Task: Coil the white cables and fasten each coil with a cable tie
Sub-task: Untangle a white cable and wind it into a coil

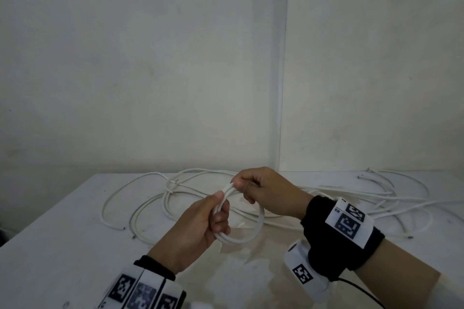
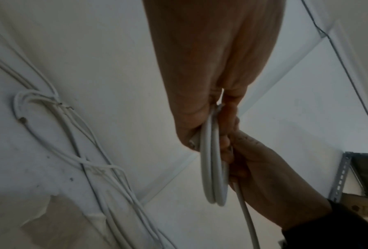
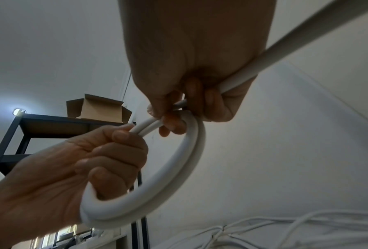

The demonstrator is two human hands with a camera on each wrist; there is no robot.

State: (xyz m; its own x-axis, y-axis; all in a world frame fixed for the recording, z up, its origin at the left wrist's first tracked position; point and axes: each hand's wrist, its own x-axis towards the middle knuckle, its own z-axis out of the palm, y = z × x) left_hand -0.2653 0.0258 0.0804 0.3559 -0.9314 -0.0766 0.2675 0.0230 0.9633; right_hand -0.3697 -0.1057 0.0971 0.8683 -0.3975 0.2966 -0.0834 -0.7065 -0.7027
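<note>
A small coil of white cable (image 1: 258, 223) of two or three turns is held above the table between both hands. My left hand (image 1: 200, 223) grips the coil's left side, fingers curled round the strands (image 3: 115, 151). My right hand (image 1: 253, 188) pinches the top of the coil (image 3: 172, 118) and holds the trailing length of cable (image 3: 285, 50) that runs back past its palm. In the left wrist view the coil (image 2: 213, 168) hangs edge-on between the two hands. No cable tie is visible.
Several loose white cables (image 1: 155, 206) sprawl over the white table (image 1: 62, 246) behind the hands, more of them at the right (image 1: 391, 198). The wall stands close behind the table. A dark shelf rack with an open cardboard box (image 3: 98, 107) shows in the right wrist view.
</note>
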